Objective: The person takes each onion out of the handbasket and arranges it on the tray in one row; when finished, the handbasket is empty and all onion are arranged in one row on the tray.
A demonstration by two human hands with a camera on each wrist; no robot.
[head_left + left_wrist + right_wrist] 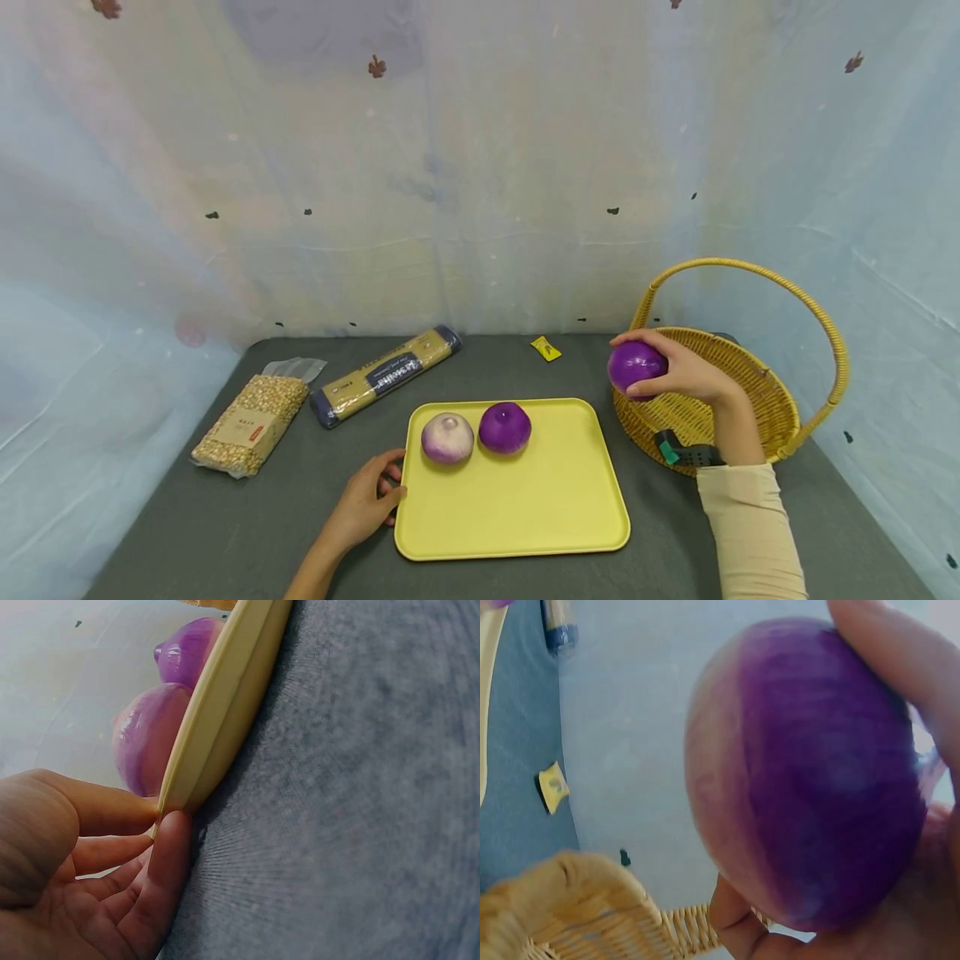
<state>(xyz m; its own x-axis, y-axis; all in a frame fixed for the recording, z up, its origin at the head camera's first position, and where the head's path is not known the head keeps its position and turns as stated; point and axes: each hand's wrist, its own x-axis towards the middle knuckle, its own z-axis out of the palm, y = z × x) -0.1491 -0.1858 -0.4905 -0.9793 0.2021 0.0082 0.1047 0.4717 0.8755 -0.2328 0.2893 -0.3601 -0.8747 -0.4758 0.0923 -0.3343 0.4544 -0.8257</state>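
My right hand (692, 372) grips a glossy purple onion (636, 367) above the left rim of a wicker basket (780, 398). In the right wrist view this onion (810, 772) shows a paler side and a deep purple side, with thumb and fingers wrapped about it. My left hand (362, 505) pinches the left edge of a yellow tray (525, 517), and the left wrist view has the thumb and fingertips right at its rim (214, 712). On the tray's back left sit a whitish-purple onion (447, 438) and a darker purple onion (505, 428), side by side.
A clear bag of yellow kernels (251, 425) lies at the left of the dark grey table (247, 533). Next to it is a long blue-and-gold packet (386, 375). A small yellow sachet (546, 348) lies near the back edge. The basket's tall handle (750, 267) arches upward.
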